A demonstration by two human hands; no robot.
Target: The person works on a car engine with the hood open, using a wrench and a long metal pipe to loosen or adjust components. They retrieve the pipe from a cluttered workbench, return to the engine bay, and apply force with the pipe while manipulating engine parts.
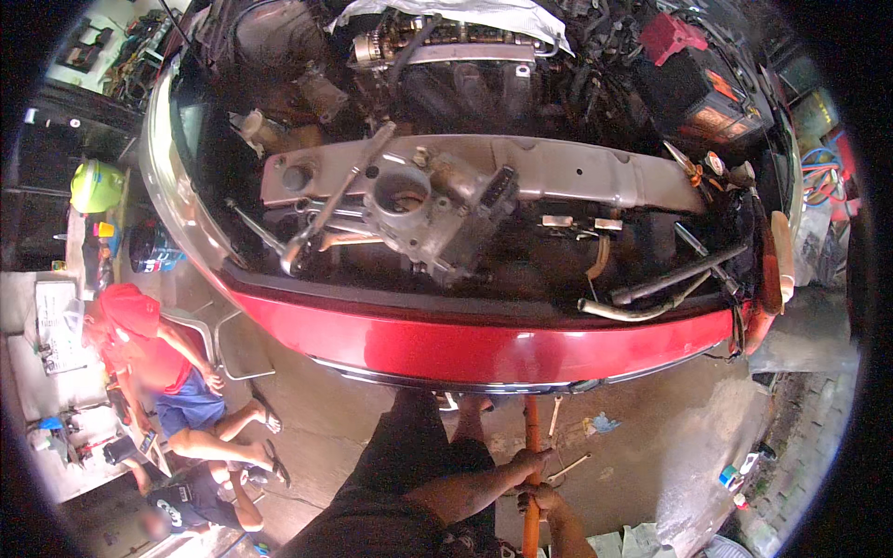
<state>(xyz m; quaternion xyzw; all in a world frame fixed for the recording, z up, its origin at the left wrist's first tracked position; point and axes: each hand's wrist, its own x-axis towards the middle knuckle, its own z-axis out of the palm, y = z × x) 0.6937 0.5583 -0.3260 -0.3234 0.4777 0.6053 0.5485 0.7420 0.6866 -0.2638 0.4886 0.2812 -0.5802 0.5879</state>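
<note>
You have both hands on the orange pole (pixel 531 433), which stands in front of the car, its far end running out of sight beneath the red bumper (pixel 419 346). Your left hand (pixel 530 462) is the farther one along the pole, nearer the bumper, and its fingers look curled round it. Your right hand (pixel 546 501) sits just behind it, fingers also wrapped on the pole, with no gap showing in either grip. You cannot tell from here what the pole's hidden end meets, so how far the work with it has got does not show; with both hands closed on it, it looks to be under way rather than finished.

Up in the bay, the top of the engine (pixel 456 54) lies uncovered, with a white cloth (pixel 446 11) at its rear edge, so that much opening-up seems done. A grey metal housing (pixel 430 230) with a round hole rests loose at the front crossbar (pixel 595 175), not fitted to anything you can see. A ratchet (pixel 346 191) lies beside it, and a wrench (pixel 555 417) is on the floor near the pole. Refitting and clearing tools look left to do.
</note>
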